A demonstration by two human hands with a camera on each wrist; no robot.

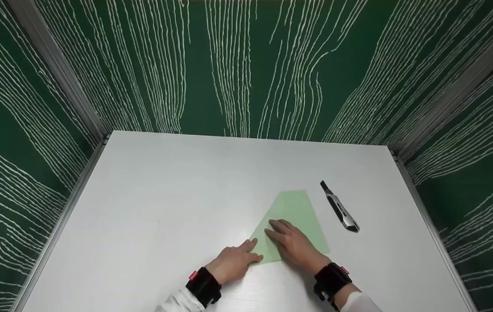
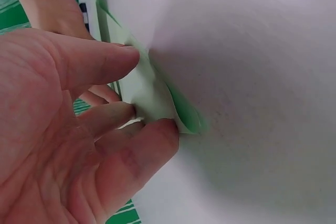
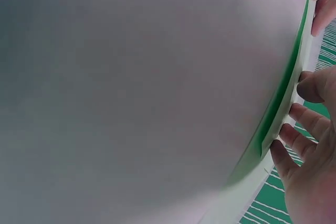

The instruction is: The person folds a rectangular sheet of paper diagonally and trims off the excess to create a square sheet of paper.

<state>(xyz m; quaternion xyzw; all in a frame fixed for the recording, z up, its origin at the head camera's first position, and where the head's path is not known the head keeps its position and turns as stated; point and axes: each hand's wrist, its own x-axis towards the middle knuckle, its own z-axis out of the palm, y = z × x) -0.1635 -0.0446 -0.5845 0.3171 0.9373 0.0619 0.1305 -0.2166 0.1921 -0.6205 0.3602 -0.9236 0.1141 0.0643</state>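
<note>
A sheet of light green paper (image 1: 300,212) lies folded over on the white table. My left hand (image 1: 232,263) touches its lower left corner, thumb and fingers spread on the paper. Fairly straight fingers of my right hand (image 1: 296,247) press on the middle of the sheet. In the left wrist view the folded paper (image 2: 152,90) bulges near the fingertips, with a gap between its layers. The right wrist view shows the paper edge (image 3: 283,98) standing slightly apart under the right fingers. A utility knife (image 1: 341,210) with a silver and black handle lies right of the paper.
The white table (image 1: 164,186) has a metal frame along its sides. Green walls (image 1: 199,86) with wavy white lines stand behind it and on both sides. Black bands (image 1: 203,286) sit around both wrists.
</note>
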